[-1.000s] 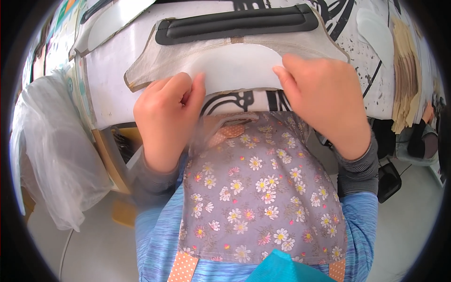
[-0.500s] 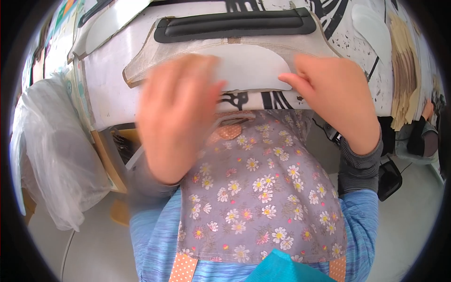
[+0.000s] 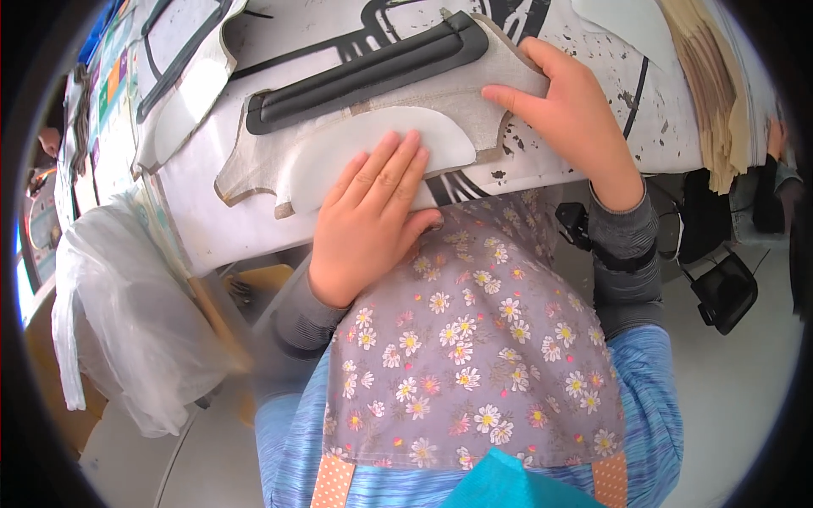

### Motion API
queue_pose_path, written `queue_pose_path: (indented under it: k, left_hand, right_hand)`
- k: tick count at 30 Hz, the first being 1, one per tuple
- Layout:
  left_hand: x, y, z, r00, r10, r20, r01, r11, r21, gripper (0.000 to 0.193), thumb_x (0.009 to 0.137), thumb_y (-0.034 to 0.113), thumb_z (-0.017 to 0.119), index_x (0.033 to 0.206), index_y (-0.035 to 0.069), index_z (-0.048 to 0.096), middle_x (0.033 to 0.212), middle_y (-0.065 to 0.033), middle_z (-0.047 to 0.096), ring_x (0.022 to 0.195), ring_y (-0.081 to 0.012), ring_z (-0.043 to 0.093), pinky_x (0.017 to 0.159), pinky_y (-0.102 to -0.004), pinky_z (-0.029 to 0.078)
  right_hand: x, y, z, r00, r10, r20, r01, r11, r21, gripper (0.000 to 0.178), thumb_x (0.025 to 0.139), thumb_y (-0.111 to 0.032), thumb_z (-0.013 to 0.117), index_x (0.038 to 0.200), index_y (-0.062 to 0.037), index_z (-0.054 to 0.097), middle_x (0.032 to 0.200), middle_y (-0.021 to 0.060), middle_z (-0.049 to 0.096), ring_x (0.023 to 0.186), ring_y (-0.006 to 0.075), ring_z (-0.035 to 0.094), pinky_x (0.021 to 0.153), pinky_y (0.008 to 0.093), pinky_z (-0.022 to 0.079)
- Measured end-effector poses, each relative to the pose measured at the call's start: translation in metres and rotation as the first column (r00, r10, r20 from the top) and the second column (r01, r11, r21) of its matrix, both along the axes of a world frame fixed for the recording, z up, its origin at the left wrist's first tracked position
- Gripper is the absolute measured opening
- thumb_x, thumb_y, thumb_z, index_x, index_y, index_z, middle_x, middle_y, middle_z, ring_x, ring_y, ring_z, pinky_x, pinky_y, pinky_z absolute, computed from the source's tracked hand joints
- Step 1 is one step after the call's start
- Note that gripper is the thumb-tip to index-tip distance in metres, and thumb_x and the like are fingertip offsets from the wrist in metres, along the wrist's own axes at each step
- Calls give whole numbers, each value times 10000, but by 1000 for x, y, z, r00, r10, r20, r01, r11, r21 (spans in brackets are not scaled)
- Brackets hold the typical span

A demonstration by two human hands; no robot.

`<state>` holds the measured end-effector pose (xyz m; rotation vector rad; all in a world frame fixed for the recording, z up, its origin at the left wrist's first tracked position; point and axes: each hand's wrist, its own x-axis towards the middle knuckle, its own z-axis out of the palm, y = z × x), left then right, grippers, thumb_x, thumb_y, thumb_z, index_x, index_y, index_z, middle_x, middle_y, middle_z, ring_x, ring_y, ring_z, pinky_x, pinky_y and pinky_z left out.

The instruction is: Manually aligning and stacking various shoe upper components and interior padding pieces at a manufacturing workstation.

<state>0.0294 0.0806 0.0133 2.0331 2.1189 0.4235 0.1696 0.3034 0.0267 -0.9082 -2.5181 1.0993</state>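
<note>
A shaped grey-beige panel (image 3: pixel 406 127) with brown edges lies tilted on the table, its right end farther from me than its left. A long black padded strip (image 3: pixel 364 72) runs along its far side. Over the near side is a smooth white half-moon piece (image 3: pixel 318 161). My left hand (image 3: pixel 373 199) lies flat on this piece, fingers stretched out and pressed against its surface. At the panel's right end rests my right hand (image 3: pixel 576 110), thumb and forefinger spread apart on the grey material. Its other fingers are partly hidden.
A similar panel (image 3: pixel 190 93) lies at the far left. A white piece (image 3: pixel 622 30) and a stack of beige strips (image 3: pixel 707 93) are on the right of the white table (image 3: pixel 212 233). A translucent plastic bag (image 3: pixel 135 322) hangs off its left side.
My left hand has come down from a blurred sweep to lie flat on the white piece. The panel now sits slanted in view, and my right hand has shifted to its far right corner.
</note>
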Motion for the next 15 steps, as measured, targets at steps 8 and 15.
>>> queue_pose_path:
  k: [8,15]
  left_hand:
    - [-3,0,4,995,-19,97,16,999,32,553,832,234,689,1338,55,555,1410,-103,526,1329,-286,472,1064,-427,385]
    - [-5,3,7,993,-35,111,29,998,52,535,830,209,682,1328,53,564,1404,-104,531,1320,-286,480,1062,-425,390]
  right_hand:
    - [-7,22,-4,996,46,-72,-55,990,-128,314,802,-183,772,788,-56,485,702,-39,414,669,72,392,624,251,370]
    - [-23,9,29,992,-97,-83,85,988,-131,284,776,-90,750,760,-46,469,662,30,479,630,103,426,577,293,388]
